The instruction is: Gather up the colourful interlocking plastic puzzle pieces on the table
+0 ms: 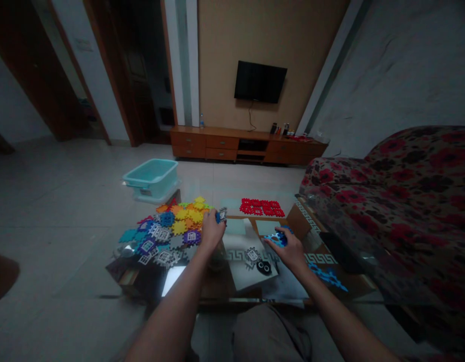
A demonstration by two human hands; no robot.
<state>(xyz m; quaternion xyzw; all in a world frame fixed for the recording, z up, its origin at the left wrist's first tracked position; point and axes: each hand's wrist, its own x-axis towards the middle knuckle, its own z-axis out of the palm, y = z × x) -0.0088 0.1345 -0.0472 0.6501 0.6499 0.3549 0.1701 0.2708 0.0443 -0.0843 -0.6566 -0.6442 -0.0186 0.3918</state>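
My left hand (212, 230) is closed, pinching a grey interlocking tile (223, 214) with a toothed edge; a bit of dark blue shows by the fingers. It is at the right side of a heap of toothed tiles (179, 226) in yellow, orange, purple, teal and grey. My right hand (290, 246) is closed on blue toothed tiles (276, 238), held over the glass table. Between the hands, a grey tile with a window pattern (252, 256) lies near a black shape with two white eyes (264, 267). More blue tiles (328, 276) lie beside my right forearm.
Joined red tiles (261, 206) lie on the far side of the glass table (100, 271). Beyond the heap, a turquoise plastic bin (151, 178) stands on the floor. A floral sofa (405, 216) borders the right; a wooden TV cabinet (220, 143) runs along the back wall.
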